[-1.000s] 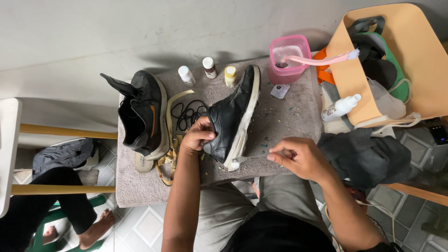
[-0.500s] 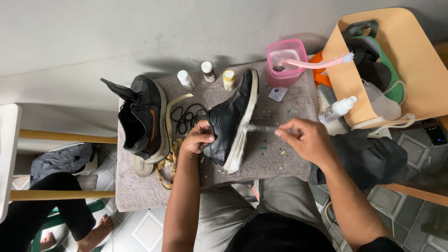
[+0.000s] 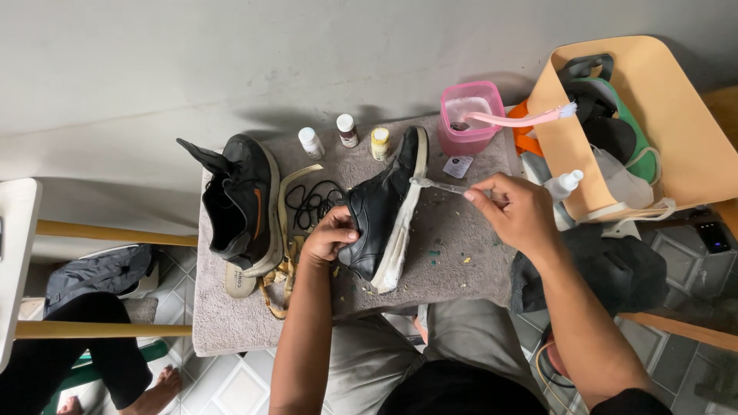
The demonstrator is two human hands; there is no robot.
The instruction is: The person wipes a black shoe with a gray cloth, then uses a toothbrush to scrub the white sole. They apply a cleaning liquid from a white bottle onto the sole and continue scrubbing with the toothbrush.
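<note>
A black shoe (image 3: pixel 380 207) with a white sole lies on its side on the grey cloth-covered table (image 3: pixel 231 315). My left hand (image 3: pixel 329 234) grips its upper and holds it steady. My right hand (image 3: pixel 516 209) pinches a thin clear brush (image 3: pixel 438 185) whose tip touches the white sole edge near the shoe's far end. A second black shoe (image 3: pixel 240 201) with an orange mark stands to the left, beside black laces (image 3: pixel 309 202).
Three small paint bottles (image 3: pixel 347 137) stand at the table's back. A pink tub (image 3: pixel 469 117) holds a pink toothbrush (image 3: pixel 523 117). A tan bag (image 3: pixel 653 115) with gear sits right, a spray bottle (image 3: pixel 565 184) beside it. Another person's legs (image 3: pixel 84 346) are at the lower left.
My right hand has lifted from the table's near edge and moved up and away, bringing the thin brush to the shoe's sole. My left hand stays on the shoe.
</note>
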